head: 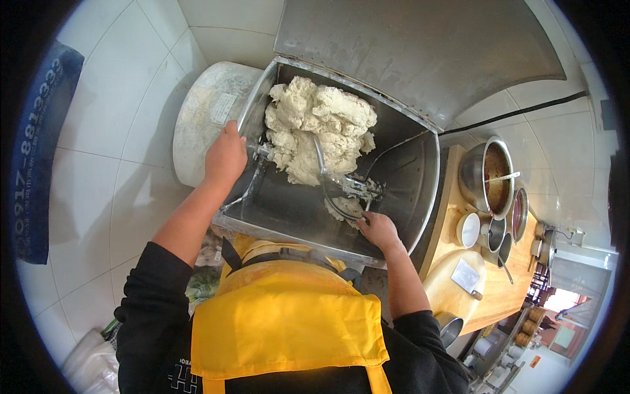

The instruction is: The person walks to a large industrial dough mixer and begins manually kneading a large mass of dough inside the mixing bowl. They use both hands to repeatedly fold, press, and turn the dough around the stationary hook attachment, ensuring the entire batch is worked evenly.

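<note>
A large, rough mass of pale dough (320, 123) fills the upper left part of a dough mixer's metal trough (408, 192). My left hand (226, 155) grips the trough's left rim. The mixer's curved metal agitator bar (321, 160) crosses the dough and bends down to the right. Near its lower end, my right hand (380, 230) reaches inside the trough, its fingertips at the bar and beside a small piece of dough (347, 207). Whether those fingers hold the bar or the dough, I cannot tell. More dough sticks to the agitator's right shaft.
The mixer's metal lid (418, 44) stands raised behind the trough. Right of it, a wooden worktop (512, 256) bears a steel bowl (472, 177) of dark sauce, a white bowl (468, 230) and a cleaver (465, 276) on a round board (443, 280). A black cable (517, 113) runs along the tiled wall.
</note>
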### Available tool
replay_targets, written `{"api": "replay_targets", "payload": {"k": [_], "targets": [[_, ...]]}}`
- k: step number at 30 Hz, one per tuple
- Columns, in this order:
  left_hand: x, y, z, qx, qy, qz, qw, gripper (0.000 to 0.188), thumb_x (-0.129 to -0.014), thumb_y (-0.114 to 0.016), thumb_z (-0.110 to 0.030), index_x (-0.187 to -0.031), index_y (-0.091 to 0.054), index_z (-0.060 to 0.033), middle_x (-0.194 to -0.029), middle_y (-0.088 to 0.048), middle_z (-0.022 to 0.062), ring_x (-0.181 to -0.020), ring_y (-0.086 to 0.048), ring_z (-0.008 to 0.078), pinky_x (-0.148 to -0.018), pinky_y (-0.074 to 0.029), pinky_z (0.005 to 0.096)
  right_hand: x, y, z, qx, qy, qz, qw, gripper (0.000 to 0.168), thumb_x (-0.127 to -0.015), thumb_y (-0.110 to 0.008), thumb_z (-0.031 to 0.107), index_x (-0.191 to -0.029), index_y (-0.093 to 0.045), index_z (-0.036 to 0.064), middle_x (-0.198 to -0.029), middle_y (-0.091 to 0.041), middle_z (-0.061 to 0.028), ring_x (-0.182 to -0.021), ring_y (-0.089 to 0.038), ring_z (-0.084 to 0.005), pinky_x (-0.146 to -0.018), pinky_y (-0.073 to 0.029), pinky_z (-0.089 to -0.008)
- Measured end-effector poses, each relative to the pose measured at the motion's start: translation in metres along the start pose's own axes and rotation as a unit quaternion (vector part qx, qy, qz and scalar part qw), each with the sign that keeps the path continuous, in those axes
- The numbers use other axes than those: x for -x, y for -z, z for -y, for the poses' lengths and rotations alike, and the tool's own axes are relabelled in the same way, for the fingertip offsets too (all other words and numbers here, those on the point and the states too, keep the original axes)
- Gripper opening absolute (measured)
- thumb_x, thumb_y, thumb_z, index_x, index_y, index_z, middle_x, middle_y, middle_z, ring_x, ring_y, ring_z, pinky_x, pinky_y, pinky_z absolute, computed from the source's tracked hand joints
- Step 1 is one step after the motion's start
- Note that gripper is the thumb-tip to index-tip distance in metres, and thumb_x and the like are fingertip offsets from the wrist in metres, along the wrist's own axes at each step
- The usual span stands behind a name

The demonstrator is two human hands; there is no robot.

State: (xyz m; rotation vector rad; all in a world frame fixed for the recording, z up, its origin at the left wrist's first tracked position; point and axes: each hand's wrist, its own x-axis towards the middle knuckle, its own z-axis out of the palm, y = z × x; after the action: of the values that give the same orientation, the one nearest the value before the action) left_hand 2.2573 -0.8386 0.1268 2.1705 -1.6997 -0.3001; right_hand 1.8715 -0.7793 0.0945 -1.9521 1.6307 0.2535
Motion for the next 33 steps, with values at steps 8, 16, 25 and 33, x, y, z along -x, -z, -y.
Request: {"api": "replay_targets", "payload": {"k": [8, 16, 25, 33], "targets": [[0.0, 0.002, -0.004, 0.009, 0.007, 0.001, 1.0, 0.024, -0.086, -0.056, -0.013, -0.104, -0.044, -0.0012, -0.099, -0.06, 0.0222, -0.088, -0.06, 0.0411, -0.073, -0.048, 0.0498, -0.005, -0.001, -0.004, 0.002, 0.005, -0.002, 1.0, 0.036, -0.086, -0.056, 0.033, -0.105, -0.065, 0.003, -0.092, -0.065, -0.0225, -0.089, -0.062, -0.0379, -0.081, -0.048, -0.0446], [0.002, 0.004, -0.002, 0.012, 0.003, -0.005, 1.0, 0.023, -0.087, -0.055, -0.013, -0.102, -0.043, -0.0015, -0.099, -0.059, 0.0217, -0.087, -0.059, 0.0412, -0.073, -0.048, 0.0501, -0.019, -0.003, 0.013, 0.015, 0.044, 0.019, 0.999, 0.034, -0.087, -0.055, 0.032, -0.102, -0.066, 0.004, -0.092, -0.065, -0.0225, -0.088, -0.062, -0.038, -0.078, -0.048, -0.0451], [0.001, 0.006, -0.005, 0.007, 0.025, 0.026, 0.999, 0.023, -0.088, -0.055, -0.015, -0.102, -0.043, -0.0013, -0.098, -0.059, 0.0207, -0.085, -0.06, 0.0404, -0.071, -0.048, 0.0496, -0.042, -0.008, 0.046, -0.01, 0.098, 0.094, 0.991, 0.033, -0.086, -0.055, 0.03, -0.106, -0.064, 0.006, -0.089, -0.066, -0.0189, -0.087, -0.062, -0.036, -0.076, -0.049, -0.0436], [0.003, 0.009, -0.008, 0.009, 0.025, 0.018, 0.999, 0.025, -0.087, -0.056, -0.015, -0.104, -0.045, -0.0004, -0.095, -0.06, 0.0198, -0.083, -0.061, 0.0394, -0.07, -0.049, 0.0484, -0.082, -0.029, 0.09, -0.021, 0.211, 0.041, 0.976, 0.033, -0.084, -0.058, 0.028, -0.107, -0.064, 0.007, -0.097, -0.065, -0.0195, -0.087, -0.062, -0.0372, -0.078, -0.049, -0.0434]]}}
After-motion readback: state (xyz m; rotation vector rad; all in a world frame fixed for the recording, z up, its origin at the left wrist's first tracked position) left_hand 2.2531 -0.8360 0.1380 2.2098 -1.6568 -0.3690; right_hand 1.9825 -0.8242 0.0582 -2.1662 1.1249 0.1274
